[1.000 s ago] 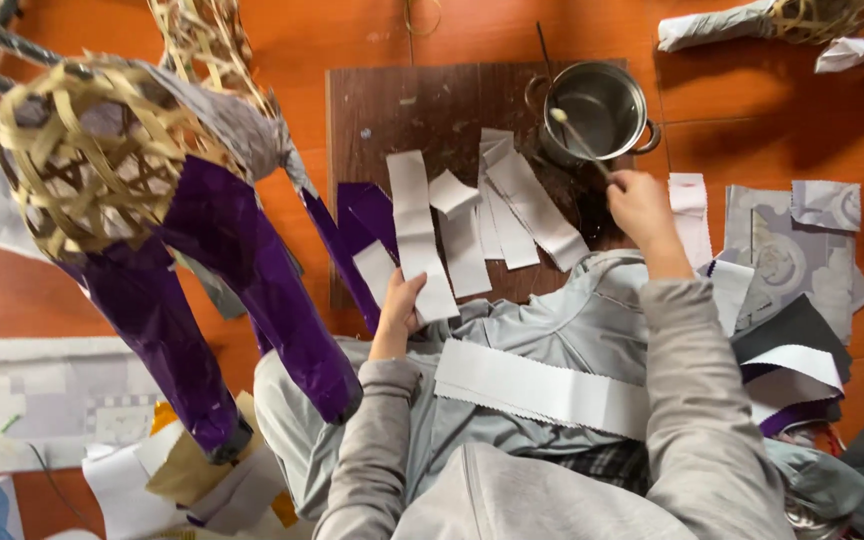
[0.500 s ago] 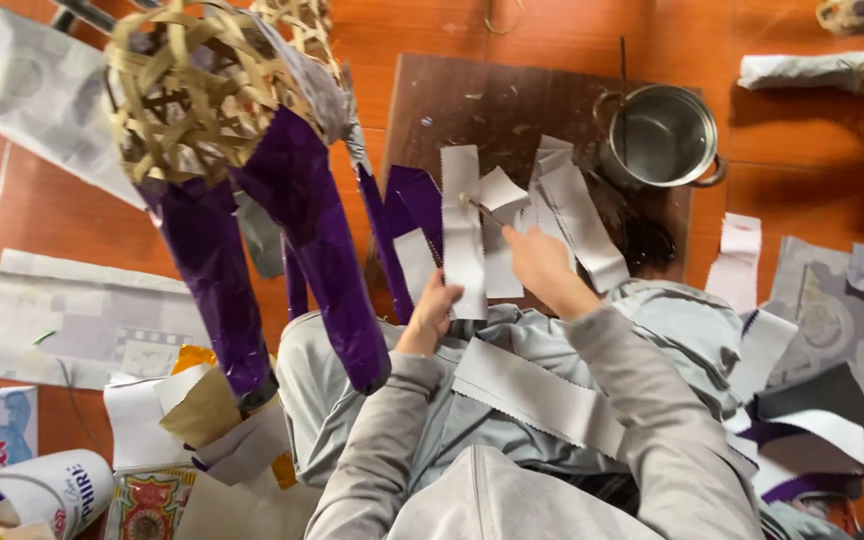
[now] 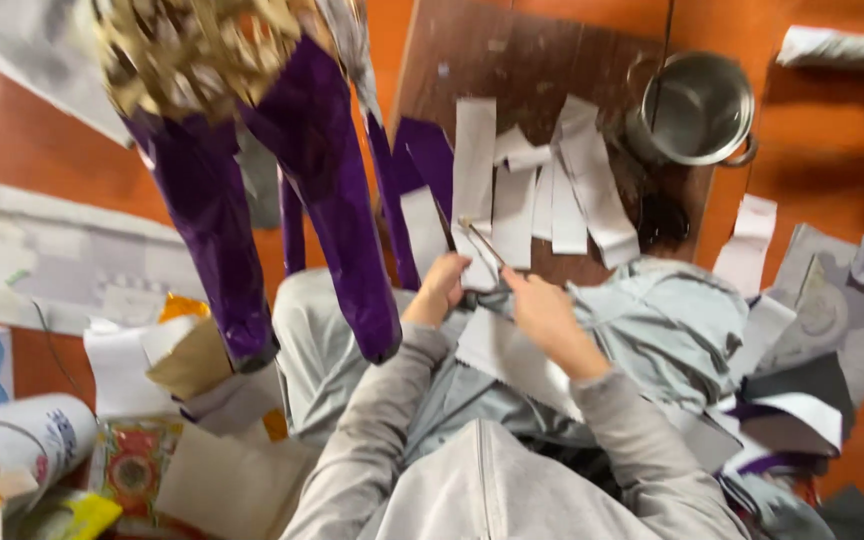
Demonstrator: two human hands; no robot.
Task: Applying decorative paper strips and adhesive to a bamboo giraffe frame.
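Observation:
My left hand (image 3: pixel 439 290) and my right hand (image 3: pixel 544 312) meet over my lap at the near edge of a dark wooden board (image 3: pixel 512 60). The left hand pinches the end of a grey paper strip (image 3: pixel 474 268). In my right hand is a thin brush (image 3: pixel 484 240), its tip lying on that strip. Several more grey paper strips (image 3: pixel 552 180) lie fanned on the board. A metal pot (image 3: pixel 697 105) stands at the board's far right corner. The picture is blurred by motion.
A woven bamboo figure with purple paper-covered legs (image 3: pixel 337 200) stands at my left, close to my left arm. Newspaper sheets (image 3: pixel 62 260) and packets lie on the orange floor at left. Cut paper scraps (image 3: pixel 832 300) are piled at right.
My right hand has come back from the pot to the strips in front of me. The view has shifted and closed in. My left hand has stayed on the strip.

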